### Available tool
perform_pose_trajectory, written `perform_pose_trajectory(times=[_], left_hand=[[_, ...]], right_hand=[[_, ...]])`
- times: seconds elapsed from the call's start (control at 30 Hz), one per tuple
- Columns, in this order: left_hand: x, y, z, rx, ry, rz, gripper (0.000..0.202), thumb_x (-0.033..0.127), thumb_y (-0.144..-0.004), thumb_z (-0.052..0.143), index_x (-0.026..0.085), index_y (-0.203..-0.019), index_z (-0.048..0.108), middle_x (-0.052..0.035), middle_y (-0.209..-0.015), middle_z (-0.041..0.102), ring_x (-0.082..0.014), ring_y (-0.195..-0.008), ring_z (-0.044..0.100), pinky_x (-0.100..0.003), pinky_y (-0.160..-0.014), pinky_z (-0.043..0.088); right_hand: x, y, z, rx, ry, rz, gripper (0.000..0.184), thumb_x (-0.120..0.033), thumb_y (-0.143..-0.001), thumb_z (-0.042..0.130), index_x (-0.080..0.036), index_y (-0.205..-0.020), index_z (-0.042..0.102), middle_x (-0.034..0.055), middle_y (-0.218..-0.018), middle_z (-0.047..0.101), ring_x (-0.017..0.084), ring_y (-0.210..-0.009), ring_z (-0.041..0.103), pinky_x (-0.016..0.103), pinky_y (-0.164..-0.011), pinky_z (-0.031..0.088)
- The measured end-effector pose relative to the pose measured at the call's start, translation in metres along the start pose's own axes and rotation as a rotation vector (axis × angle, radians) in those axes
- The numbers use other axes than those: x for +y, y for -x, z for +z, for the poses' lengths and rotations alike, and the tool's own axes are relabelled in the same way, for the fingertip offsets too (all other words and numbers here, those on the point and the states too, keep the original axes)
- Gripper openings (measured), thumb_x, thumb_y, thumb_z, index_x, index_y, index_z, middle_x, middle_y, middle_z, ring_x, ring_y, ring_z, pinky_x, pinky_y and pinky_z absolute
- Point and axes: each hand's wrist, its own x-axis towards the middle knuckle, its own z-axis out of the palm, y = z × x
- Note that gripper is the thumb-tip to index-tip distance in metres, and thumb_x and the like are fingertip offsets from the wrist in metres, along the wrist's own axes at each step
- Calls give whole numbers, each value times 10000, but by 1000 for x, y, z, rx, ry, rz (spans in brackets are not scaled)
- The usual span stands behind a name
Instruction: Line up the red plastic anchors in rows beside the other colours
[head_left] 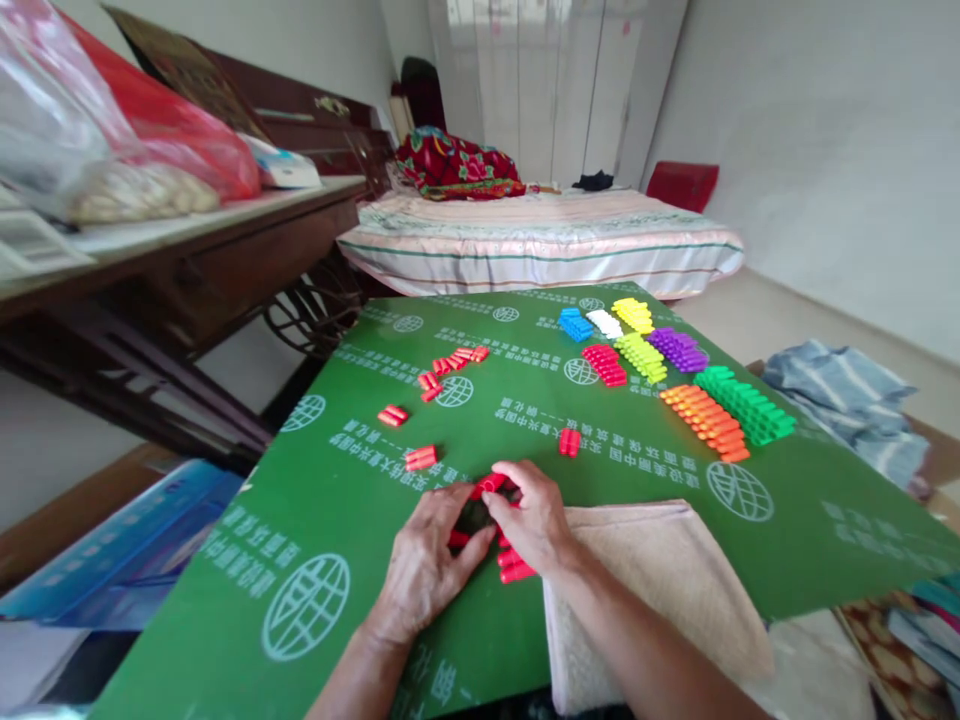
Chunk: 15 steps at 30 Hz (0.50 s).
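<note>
Small red ribbed plastic pieces lie on a green board (360,510). One red piece (489,486) is pinched between the fingertips of my two hands. My left hand (429,552) is curled around its left side, with more red showing between thumb and fingers. My right hand (534,515) grips from the right, thumb and fingers bent inward. Just below its palm lies another red piece (516,566), partly covered. Loose red pieces nearby include one above my left hand (421,458) and one up and right (569,442). My fingers hide part of what they hold.
Coloured rows stand at the far right: orange pieces (705,420), green pieces (746,403), purple pieces (678,350) and others. A beige cloth (660,570) lies under my right forearm. A dark wooden desk (247,240) flanks the left; a bed (540,240) stands beyond.
</note>
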Motion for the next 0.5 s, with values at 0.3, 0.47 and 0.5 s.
perform_pose_trajectory(times=[0.3,0.47,0.5], left_hand=[[5,3,-2,-82,-63,24,548,540,-863,580,182,-1267,485,-127,-1195,584,-233,-1074,589,-366,-935,540],[4,2,-1,-141,-90,103,666,658,-798,592,180,-1256,514,-135,-1257,567,-286,-1155,554,-457,-981,516],[4,2,0,-151,-93,115,682,676,-785,594,180,-1248,525,-134,-1261,567,-297,-1169,546,-475,-982,514]], right_hand=[[13,-3,-1,58,-343,195,347,-345,-744,640,-179,-1048,661,76,-945,718,185,-827,664,302,-686,573],[14,-8,-12,82,-390,190,341,-322,-708,656,-187,-1021,664,86,-987,718,203,-876,676,315,-697,578],[14,-9,-16,77,-396,183,337,-312,-699,655,-192,-1014,664,83,-989,717,205,-879,679,315,-695,577]])
